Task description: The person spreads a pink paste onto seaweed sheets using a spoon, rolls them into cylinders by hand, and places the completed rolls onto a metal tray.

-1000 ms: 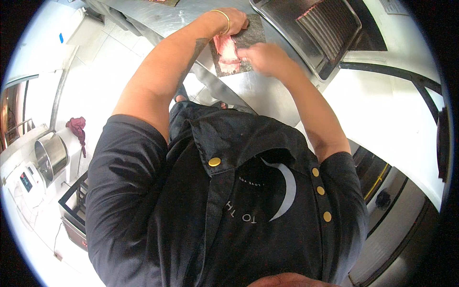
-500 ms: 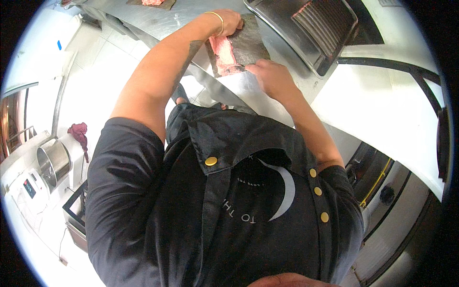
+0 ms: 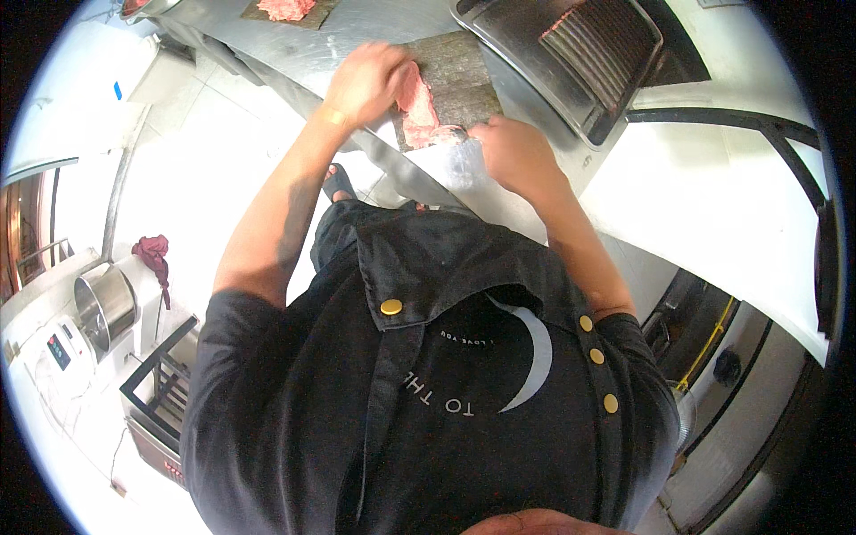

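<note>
A dark seaweed sheet [image 3: 459,76] lies on the steel counter [image 3: 357,40], with a pink meat paste [image 3: 419,102] spread over its left part. My left hand [image 3: 366,82] lies flat on the paste at the sheet's left edge, fingers pressing down. At the sheet's near right corner my right hand [image 3: 510,153] touches the sheet's edge and the pink paste there. I cannot see the fingertips of either hand clearly.
A second sheet with pink paste [image 3: 287,9] lies at the counter's far left. A dark metal tray [image 3: 571,49] stands at the right of the counter. On the floor at left are a steel pot [image 3: 105,308], a red cloth [image 3: 153,251] and a black frame [image 3: 160,383].
Both hands have come down and apart on the sheet: the left hand now presses the paste at the left edge, the right hand has shifted to the near right corner.
</note>
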Demonstrator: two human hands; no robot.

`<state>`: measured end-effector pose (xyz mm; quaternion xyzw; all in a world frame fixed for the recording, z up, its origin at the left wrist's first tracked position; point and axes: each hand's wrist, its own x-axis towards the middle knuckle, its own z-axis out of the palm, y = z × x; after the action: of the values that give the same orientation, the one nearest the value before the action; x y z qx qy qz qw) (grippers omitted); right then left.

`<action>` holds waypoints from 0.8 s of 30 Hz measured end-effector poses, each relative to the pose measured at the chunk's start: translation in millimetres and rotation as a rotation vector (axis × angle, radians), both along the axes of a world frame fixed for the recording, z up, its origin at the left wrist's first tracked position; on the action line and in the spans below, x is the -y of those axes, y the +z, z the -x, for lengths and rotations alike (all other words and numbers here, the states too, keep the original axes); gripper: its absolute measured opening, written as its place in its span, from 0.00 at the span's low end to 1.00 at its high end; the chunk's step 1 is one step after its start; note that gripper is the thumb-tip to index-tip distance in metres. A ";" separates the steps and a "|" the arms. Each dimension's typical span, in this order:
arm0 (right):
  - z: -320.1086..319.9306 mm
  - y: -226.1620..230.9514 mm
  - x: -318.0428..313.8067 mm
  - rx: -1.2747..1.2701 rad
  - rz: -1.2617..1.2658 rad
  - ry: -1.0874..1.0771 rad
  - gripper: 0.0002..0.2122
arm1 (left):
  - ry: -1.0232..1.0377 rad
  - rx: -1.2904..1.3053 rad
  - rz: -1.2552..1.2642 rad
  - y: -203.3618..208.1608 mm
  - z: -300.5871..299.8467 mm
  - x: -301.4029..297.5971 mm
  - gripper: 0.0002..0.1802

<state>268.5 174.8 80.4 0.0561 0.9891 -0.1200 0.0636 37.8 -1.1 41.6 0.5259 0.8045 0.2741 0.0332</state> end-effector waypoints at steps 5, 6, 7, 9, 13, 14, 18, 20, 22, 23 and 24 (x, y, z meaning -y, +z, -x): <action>4.0 15.6 4.4 -0.046 0.031 -0.064 0.14 | 0.143 0.125 -0.059 -48.8 -78.9 84.3 0.12; 10.3 18.5 10.7 -0.050 0.033 -0.070 0.13 | 0.175 0.162 -0.093 -53.9 -88.0 85.7 0.12; 16.1 15.1 16.2 -0.053 0.017 -0.029 0.13 | 0.166 0.142 -0.116 -60.7 -93.3 83.6 0.13; 29.9 0.5 21.3 -0.062 -0.012 0.056 0.13 | 0.153 0.098 -0.160 -68.8 -101.0 81.4 0.14; 49.4 -9.0 4.7 -0.103 -0.084 0.093 0.11 | 0.076 -0.103 -0.162 -71.2 -98.5 83.6 0.17; 48.9 2.7 8.4 -0.080 -0.086 0.106 0.10 | 0.058 -0.103 -0.126 -68.8 -99.7 84.4 0.18; 49.6 -5.6 8.1 -0.042 -0.101 0.206 0.10 | 0.008 -0.115 -0.047 -69.1 -105.3 87.1 0.20; 54.0 -7.5 1.2 -0.119 -0.095 0.155 0.11 | -0.003 -0.118 -0.041 -70.5 -106.0 87.4 0.21; 55.2 -6.7 1.1 -0.120 -0.084 0.161 0.11 | -0.018 -0.109 -0.037 -68.7 -105.6 87.3 0.21; 53.8 -3.5 3.7 -0.086 -0.079 0.188 0.11 | -0.021 -0.116 -0.035 -68.1 -105.7 87.5 0.22; 53.2 -1.8 4.8 -0.051 -0.074 0.215 0.11 | -0.024 -0.124 -0.033 -67.6 -106.1 88.2 0.23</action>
<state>215.3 170.1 78.6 -0.0509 0.9945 -0.0772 0.0486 143.9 -89.2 -26.0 0.5521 0.7938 0.2541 -0.0220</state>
